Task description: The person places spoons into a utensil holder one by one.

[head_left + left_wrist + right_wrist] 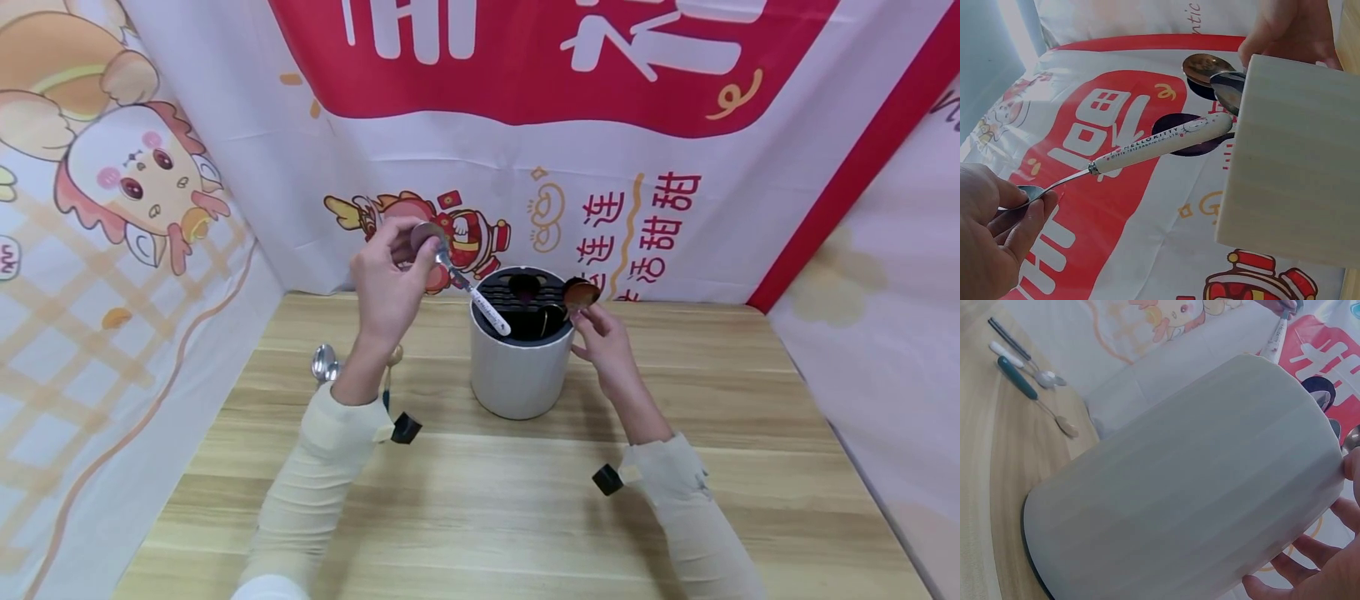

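My left hand (388, 287) pinches a spoon (1160, 145) by its bowl, between thumb and fingers. The spoon's white handle, printed with Hello Kitty lettering, slants down toward the utensil holder (517, 379) and its end overlaps the opening in the head view. This holder is a round white pot with a black slotted insert (510, 292) on top. Against its right side rests my right hand (606, 348), fingers spread along the wall (1185, 481) and thumb near the rim. A copper-coloured spoon (581, 293) and a dark spoon (1185, 134) stick up from the holder, bowls uppermost.
On the wooden table (510, 517), left of the holder, lie a silver spoon (325, 362), a gold spoon with a teal handle (1019, 378) and a dark-handled utensil (1007, 336). Printed cloth (420, 142) hangs behind and at both sides.
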The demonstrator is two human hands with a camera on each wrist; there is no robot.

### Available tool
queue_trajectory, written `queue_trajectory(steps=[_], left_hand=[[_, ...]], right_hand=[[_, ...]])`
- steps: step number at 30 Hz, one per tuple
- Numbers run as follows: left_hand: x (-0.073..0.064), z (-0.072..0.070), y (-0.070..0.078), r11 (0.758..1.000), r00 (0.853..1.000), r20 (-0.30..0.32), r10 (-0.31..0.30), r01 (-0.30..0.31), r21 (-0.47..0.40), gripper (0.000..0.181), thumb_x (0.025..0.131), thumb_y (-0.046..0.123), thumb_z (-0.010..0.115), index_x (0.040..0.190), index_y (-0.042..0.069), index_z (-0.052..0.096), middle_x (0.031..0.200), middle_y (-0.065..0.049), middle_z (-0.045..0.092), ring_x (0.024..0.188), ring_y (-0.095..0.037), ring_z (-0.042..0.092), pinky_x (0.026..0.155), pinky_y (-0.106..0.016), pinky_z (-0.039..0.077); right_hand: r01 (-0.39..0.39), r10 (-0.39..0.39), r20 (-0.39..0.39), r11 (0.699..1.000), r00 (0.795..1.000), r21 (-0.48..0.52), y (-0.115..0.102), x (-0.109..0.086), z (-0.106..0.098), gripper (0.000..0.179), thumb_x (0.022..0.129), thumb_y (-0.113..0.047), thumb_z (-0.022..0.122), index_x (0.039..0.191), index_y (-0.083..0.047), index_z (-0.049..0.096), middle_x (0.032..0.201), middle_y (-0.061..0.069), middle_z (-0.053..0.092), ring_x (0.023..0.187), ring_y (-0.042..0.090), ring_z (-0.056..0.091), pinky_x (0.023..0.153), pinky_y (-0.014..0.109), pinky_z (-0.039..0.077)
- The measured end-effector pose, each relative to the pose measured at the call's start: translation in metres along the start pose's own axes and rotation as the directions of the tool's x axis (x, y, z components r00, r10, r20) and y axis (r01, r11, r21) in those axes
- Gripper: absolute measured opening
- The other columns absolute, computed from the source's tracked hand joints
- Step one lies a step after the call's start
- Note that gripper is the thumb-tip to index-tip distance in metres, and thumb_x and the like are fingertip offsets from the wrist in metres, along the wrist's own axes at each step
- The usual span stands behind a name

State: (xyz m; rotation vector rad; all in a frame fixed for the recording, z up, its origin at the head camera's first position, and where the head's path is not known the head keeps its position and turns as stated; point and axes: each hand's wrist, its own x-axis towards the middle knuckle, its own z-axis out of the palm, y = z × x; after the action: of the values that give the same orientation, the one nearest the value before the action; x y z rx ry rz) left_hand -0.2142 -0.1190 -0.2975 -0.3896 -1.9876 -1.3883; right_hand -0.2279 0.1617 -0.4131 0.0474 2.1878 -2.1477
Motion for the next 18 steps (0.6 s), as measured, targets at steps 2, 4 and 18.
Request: queue_trajectory(steps=[2, 4, 18], left_hand=[[-0.001, 0.002, -0.002, 1.000, 1.000, 0.002, -0.014, 0.014, -0.005, 0.025, 0.093, 0.013, 0.070, 0.113, -0.002, 0.067, 0.108, -0.017, 0.072, 0.091, -0.025, 0.074, 0.075, -0.020, 0.060], [-0.002, 0.006, -0.006, 1.000, 1.000, 0.001, -0.018, 0.018, 0.002, 0.025, 0.092, 0.011, 0.070, 0.113, -0.002, 0.067, 0.108, -0.017, 0.073, 0.092, -0.025, 0.074, 0.076, -0.023, 0.061], [-0.016, 0.036, -0.026, 0.991, 0.981, 0.166, 0.102, -0.114, 0.065, 0.015, 0.091, 0.006, 0.070, 0.104, -0.001, 0.068, 0.097, -0.017, 0.075, 0.083, -0.024, 0.074, 0.070, -0.031, 0.062]], right_hand=[[0.000, 0.000, 0.000, 1.000, 1.000, 0.001, 0.000, 0.001, 0.000, 0.047, 0.105, -0.023, 0.047, 0.150, -0.008, 0.043, 0.153, 0.017, 0.044, 0.141, 0.029, 0.040, 0.107, 0.059, 0.043], [0.001, -0.001, -0.002, 1.000, 1.000, 0.003, 0.001, 0.001, 0.000, 0.047, 0.105, -0.023, 0.047, 0.150, -0.008, 0.044, 0.152, 0.017, 0.045, 0.141, 0.029, 0.040, 0.107, 0.060, 0.044], [0.003, -0.003, -0.012, 1.000, 1.000, 0.004, 0.002, 0.002, 0.000, 0.046, 0.105, -0.021, 0.046, 0.149, -0.007, 0.045, 0.151, 0.018, 0.045, 0.140, 0.029, 0.041, 0.106, 0.058, 0.045]])
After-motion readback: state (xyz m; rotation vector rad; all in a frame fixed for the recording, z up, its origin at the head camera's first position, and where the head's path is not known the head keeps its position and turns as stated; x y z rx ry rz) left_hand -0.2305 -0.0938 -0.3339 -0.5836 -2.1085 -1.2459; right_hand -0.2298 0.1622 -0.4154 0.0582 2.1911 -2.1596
